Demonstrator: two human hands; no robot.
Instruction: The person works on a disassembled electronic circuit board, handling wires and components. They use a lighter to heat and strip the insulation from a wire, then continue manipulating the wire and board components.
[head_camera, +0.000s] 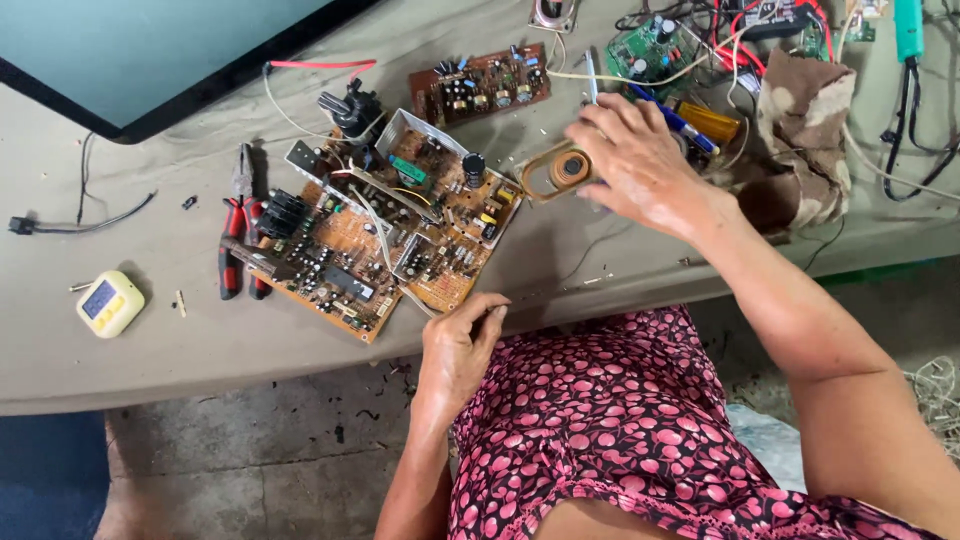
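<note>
**Hands at a crowded repair bench**

The right hand (640, 160) reaches across the table (200, 340) and closes its fingers on a small tan, oval coil-like part (562, 170), holding it just above the surface beside the right edge of the large orange circuit board (385, 235). The left hand (462, 345) rests at the table's near edge, fingers curled and thumb pinched against them just off the board's lower corner; whether it grips anything I cannot tell.

1 smaller brown circuit board (480, 85) lies beyond the large one, and a green board (650, 50) sits farther right among tangled wires. Red-handled pliers (238, 235) lie touching the large board's left side. A pale yellow timer (110, 302) sits well apart to the left. A crumpled brown cloth (805, 120) lies right of the hand.
</note>
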